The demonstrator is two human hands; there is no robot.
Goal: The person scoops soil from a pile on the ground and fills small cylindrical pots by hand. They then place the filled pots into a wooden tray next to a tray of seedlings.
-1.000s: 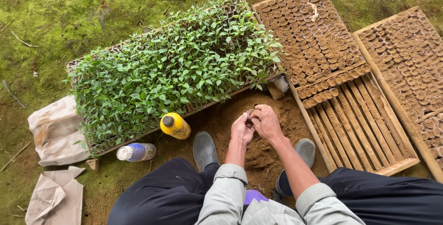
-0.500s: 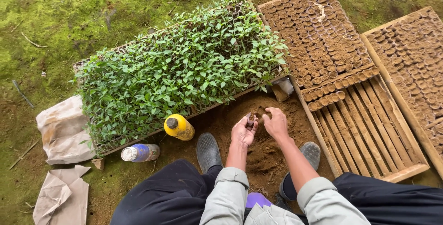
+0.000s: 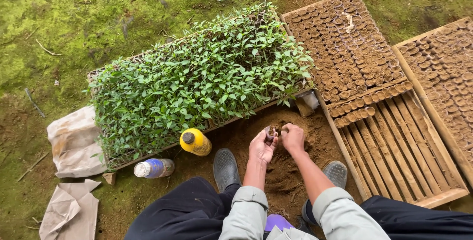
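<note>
The left hand [image 3: 261,147] holds a small soil pot [image 3: 270,131] in its cupped palm, the fingers curled around the pot from below. The right hand [image 3: 293,138] is just beside it, touching the pot from the right; its fingers are pressed together and bent over the rim of the pot. Both hands are above a patch of loose brown soil [image 3: 283,171] on the ground, between the two grey shoes [image 3: 225,168]. To the far left of the hands stands a tray of green seedlings [image 3: 197,80]. On the right lies a wooden slatted tray [image 3: 394,141], its far part filled with rows of soil pots. Near the left shoe stand a yellow bottle [image 3: 195,142] and a clear bottle [image 3: 153,168] lying on its side.
</note>
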